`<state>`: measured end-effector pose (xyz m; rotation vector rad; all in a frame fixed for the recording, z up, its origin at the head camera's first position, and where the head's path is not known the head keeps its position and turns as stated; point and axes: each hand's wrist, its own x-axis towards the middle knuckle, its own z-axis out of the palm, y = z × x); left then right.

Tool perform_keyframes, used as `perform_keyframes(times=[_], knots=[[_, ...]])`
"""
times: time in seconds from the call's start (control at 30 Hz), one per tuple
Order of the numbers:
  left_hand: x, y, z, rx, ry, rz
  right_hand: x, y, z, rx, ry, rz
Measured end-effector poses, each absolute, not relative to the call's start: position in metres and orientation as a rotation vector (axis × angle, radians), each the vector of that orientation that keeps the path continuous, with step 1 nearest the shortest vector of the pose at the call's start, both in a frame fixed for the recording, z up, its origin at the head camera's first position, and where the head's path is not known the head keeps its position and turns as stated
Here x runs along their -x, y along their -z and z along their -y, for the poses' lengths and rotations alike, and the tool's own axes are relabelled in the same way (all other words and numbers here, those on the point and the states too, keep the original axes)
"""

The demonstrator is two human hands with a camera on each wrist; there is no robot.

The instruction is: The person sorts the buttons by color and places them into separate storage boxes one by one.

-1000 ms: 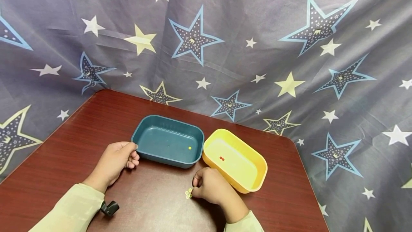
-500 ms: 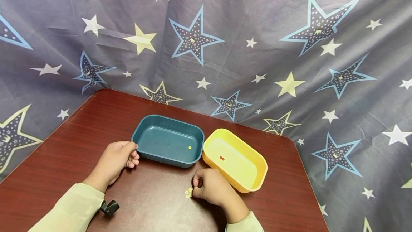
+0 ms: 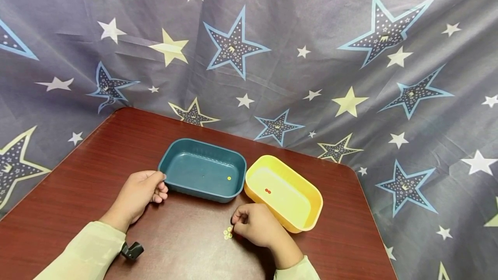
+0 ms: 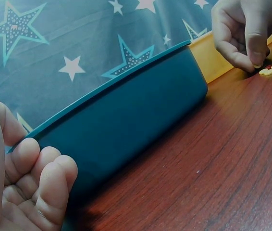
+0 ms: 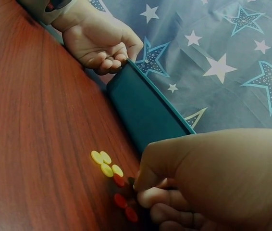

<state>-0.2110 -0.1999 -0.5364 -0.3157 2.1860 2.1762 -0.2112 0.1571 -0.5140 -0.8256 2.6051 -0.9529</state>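
At the near left corner of a teal plastic tub [image 3: 202, 191], my left hand [image 3: 140, 193] pinches the rim between thumb and bent fingers. My right hand [image 3: 258, 226] is curled in front of a yellow tub [image 3: 289, 221], thumb and forefinger together just above the table. A small yellow disc [image 4: 257, 66] shows at those fingertips in the left wrist view. Beside them lies a cluster of several yellow discs [image 5: 106, 170]. Red discs [image 5: 120, 200] lie close to the right fingers, mostly hidden from the head view by the hand.
One yellow disc [image 3: 229, 178] lies inside the teal tub. Two red discs [image 3: 267, 191] lie together in the yellow tub, which stands against the teal one. Behind the brown table [image 3: 186, 245] hangs a grey star-patterned cloth [image 3: 272, 90].
The right fingertips have risen slightly away from the yellow cluster, and a bit of red now shows beneath the hand. The left hand and both tubs have stayed in place.
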Motion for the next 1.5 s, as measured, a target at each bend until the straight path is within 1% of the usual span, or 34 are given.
perform_keyframes(times=[0.33,0.97,1.3,1.5], knots=[[0.212,0.538,0.201,0.322,-2.174,-2.183,0.209,0.511,-0.155,0.767,0.958,-2.606],[0.210,0.536,0.202,0.315,-2.173,-2.194,0.205,0.505,-0.151,0.745,0.999,-2.584],[0.210,0.535,0.201,0.316,-2.175,-2.181,0.202,0.487,-0.149,0.713,1.123,-2.541],[0.210,0.536,0.200,0.317,-2.179,-2.177,0.204,0.480,-0.150,0.715,1.077,-2.633]])
